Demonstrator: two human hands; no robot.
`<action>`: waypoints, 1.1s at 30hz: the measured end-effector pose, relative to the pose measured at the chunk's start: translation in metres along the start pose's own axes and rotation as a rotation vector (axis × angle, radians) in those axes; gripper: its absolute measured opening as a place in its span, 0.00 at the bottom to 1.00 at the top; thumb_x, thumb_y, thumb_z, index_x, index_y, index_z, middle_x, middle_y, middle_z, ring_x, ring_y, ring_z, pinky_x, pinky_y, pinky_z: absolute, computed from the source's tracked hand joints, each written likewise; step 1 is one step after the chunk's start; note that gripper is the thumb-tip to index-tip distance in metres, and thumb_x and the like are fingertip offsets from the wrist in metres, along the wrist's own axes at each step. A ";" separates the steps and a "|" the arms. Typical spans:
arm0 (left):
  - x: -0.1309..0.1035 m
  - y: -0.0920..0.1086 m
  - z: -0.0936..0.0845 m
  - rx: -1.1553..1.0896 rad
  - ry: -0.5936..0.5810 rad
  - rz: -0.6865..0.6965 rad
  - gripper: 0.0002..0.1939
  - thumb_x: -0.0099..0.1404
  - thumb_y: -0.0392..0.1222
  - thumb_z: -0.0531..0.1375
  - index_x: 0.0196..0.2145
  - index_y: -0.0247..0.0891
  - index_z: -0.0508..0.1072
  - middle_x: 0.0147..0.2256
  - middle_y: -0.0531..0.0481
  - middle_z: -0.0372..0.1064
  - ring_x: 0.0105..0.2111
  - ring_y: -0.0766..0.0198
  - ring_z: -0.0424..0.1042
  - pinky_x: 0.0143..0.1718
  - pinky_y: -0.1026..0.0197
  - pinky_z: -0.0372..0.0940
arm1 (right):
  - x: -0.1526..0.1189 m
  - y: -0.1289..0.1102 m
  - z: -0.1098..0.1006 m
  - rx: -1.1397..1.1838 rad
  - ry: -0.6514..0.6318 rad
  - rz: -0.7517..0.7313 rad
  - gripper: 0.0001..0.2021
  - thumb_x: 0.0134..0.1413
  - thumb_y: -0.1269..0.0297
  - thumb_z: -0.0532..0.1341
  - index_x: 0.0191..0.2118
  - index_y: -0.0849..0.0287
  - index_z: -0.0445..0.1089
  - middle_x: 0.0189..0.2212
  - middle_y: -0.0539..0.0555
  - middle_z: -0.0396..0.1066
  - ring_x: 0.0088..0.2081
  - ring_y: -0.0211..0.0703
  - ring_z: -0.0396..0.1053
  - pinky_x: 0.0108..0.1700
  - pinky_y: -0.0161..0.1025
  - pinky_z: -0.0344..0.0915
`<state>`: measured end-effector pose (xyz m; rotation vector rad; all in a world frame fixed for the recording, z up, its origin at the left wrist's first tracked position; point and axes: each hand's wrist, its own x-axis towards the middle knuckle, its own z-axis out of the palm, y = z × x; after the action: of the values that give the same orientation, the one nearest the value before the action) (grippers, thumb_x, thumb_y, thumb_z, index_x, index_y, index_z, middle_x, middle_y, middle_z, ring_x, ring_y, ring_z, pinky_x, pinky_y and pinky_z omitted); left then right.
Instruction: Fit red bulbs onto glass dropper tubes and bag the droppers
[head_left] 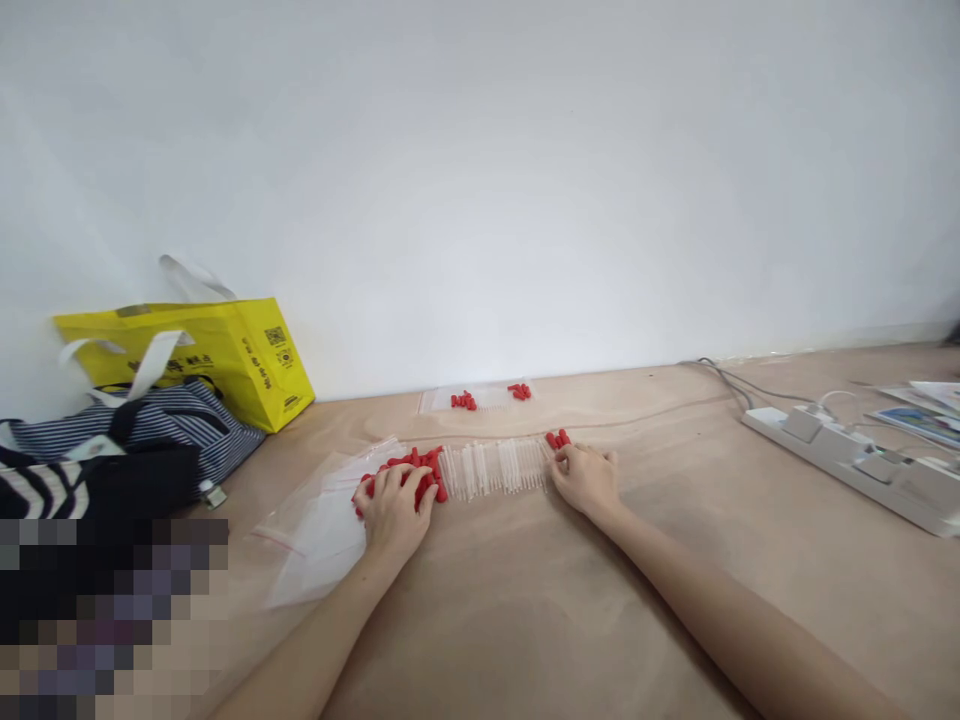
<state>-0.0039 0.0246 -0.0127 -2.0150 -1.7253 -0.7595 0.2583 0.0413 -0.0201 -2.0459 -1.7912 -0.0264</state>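
Many red pieces left of centre are being touched by the spread left hand, any right hand grip being impossible to tell.

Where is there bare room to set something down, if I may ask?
The wooden surface looks bare in front of the white sticks, and between the right hand and power strip. It is crowded around the left hand, with red pieces and plastic bags.

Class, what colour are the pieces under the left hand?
The pieces are red, clearest in the head view.
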 end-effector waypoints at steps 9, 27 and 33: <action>-0.003 0.009 -0.005 -0.203 0.150 0.210 0.09 0.62 0.36 0.49 0.32 0.39 0.68 0.34 0.48 0.71 0.39 0.58 0.67 0.50 0.46 0.47 | 0.014 -0.018 0.000 -0.127 -0.102 0.047 0.13 0.51 0.65 0.50 0.32 0.62 0.71 0.33 0.63 0.71 0.38 0.51 0.66 0.40 0.47 0.49; 0.001 0.003 0.002 -0.249 0.147 0.052 0.10 0.61 0.38 0.48 0.30 0.38 0.68 0.34 0.44 0.66 0.37 0.54 0.64 0.40 0.51 0.60 | -0.001 -0.014 -0.001 -0.140 0.052 -0.062 0.14 0.54 0.65 0.47 0.34 0.66 0.67 0.34 0.65 0.69 0.38 0.52 0.64 0.40 0.45 0.47; 0.004 -0.006 0.007 -0.403 0.187 -0.152 0.08 0.61 0.40 0.45 0.31 0.38 0.62 0.29 0.45 0.67 0.31 0.56 0.67 0.33 0.54 0.63 | -0.026 0.009 0.011 0.115 0.195 -0.299 0.12 0.57 0.66 0.42 0.33 0.61 0.60 0.28 0.56 0.69 0.31 0.44 0.65 0.38 0.41 0.50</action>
<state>-0.0084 0.0330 -0.0156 -1.9879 -1.7351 -1.3959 0.2594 0.0194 -0.0398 -1.6233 -1.9093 -0.1977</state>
